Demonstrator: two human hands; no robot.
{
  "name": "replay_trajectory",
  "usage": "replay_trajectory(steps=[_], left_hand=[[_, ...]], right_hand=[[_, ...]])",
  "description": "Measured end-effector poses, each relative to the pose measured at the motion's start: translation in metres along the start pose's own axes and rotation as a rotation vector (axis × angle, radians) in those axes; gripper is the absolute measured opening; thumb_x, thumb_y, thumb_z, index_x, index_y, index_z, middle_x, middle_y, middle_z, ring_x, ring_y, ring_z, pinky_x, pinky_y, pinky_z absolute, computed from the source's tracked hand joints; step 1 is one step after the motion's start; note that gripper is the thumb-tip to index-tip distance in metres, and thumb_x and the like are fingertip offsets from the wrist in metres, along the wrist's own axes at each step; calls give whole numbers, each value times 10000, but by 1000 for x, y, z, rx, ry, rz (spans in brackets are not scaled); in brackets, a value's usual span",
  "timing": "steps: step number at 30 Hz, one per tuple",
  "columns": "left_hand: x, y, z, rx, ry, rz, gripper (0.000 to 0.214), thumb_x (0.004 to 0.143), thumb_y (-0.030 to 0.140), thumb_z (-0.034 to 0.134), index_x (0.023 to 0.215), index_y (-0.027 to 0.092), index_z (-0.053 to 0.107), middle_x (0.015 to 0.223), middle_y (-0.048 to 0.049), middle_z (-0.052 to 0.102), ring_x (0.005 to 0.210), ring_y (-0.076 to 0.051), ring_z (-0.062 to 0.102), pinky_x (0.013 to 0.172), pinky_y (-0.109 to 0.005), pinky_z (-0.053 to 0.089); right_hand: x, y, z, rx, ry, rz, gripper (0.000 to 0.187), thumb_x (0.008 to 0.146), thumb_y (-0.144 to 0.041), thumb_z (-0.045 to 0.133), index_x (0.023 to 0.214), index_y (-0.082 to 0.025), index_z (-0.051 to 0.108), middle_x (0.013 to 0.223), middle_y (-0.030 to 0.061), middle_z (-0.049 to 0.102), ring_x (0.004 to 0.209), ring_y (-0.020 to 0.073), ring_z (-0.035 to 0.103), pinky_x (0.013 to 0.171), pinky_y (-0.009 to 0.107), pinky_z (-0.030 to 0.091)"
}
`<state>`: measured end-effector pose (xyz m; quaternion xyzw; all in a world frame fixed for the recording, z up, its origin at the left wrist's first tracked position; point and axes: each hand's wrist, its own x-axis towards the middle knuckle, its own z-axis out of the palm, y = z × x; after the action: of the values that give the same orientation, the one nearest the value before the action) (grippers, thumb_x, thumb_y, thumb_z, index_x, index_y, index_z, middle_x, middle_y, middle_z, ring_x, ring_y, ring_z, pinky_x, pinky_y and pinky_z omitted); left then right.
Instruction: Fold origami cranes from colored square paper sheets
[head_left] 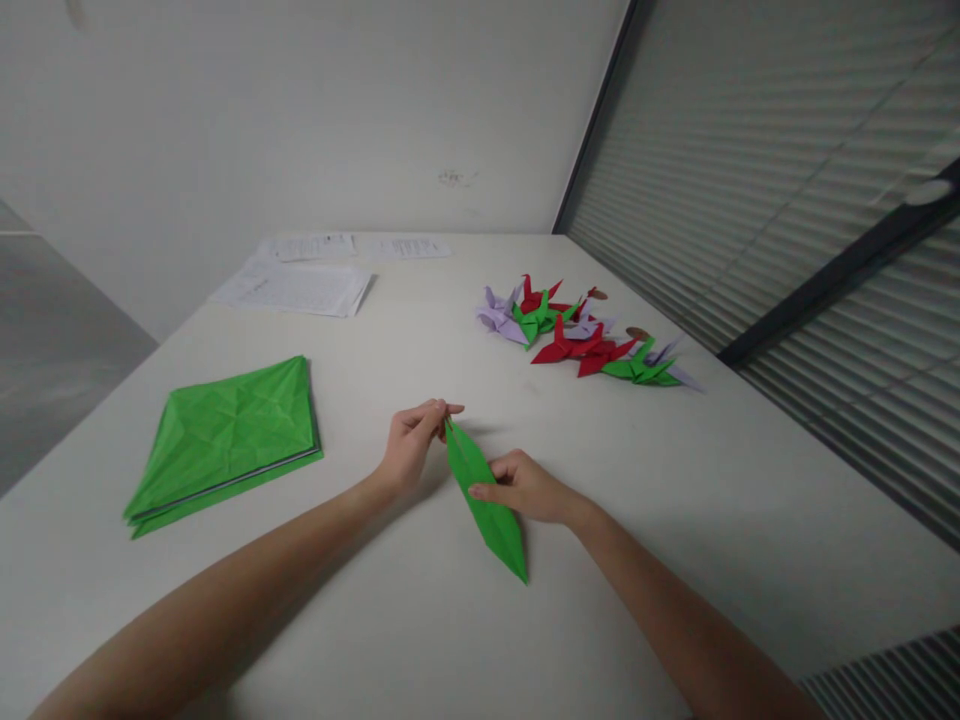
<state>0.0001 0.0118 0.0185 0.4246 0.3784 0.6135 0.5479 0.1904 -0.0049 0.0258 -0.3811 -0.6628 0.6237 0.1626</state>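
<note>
A long, narrow piece of folded green origami paper (474, 472), pointed at both ends, is held between my two hands above the white table. My left hand (417, 436) pinches its upper tip between thumb and fingers. Around the middle of its right edge, my right hand (525, 486) grips the paper, thumb on top and fingers partly hidden behind it. The lower point of the paper hangs free toward me. Beyond my right hand lies a group of folded paper cranes (576, 345) in red, green and light purple.
On the left of the white table (360, 620) lies a stack of creased green paper sheets (236, 420). Printed papers (300, 288) are spread near the back wall. Two small brown round pieces (637, 333) sit by the cranes. Window blinds (750, 170) border the right side.
</note>
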Motion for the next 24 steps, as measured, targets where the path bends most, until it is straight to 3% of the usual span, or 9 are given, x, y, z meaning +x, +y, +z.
replay_trajectory(steps=[3,6,11,21,24], left_hand=[[2,2,1,-84,28,-78,448,736,567,718,831,134,779,624,-22,577,585,-109,467,585,-258,373],[-2,0,3,-73,-52,-155,505,740,616,691,761,116,760,652,-50,609,621,-132,507,616,-280,396],[-8,-5,3,37,-129,-120,439,737,528,741,560,132,673,699,-69,643,731,-174,563,705,-312,419],[-4,-14,-4,75,-57,-42,346,825,473,674,818,139,766,793,-60,672,731,-143,557,723,-281,429],[-8,-15,-2,83,-80,-70,438,827,545,643,786,124,755,731,-56,652,683,-139,536,693,-289,424]], right_hand=[[1,1,0,35,33,-7,479,715,-596,685,601,-137,607,554,-20,536,507,94,443,471,225,321],[2,2,0,64,77,-17,487,708,-601,693,588,-138,606,552,-15,544,512,97,455,471,224,329],[2,2,-1,56,72,-19,485,696,-601,705,590,-136,617,534,-25,530,494,87,431,467,222,317],[2,1,-1,65,71,5,470,703,-584,706,594,-137,612,533,-31,517,490,85,424,473,223,318],[2,2,-1,71,81,2,482,696,-595,708,594,-134,614,543,-26,527,494,85,433,479,223,329]])
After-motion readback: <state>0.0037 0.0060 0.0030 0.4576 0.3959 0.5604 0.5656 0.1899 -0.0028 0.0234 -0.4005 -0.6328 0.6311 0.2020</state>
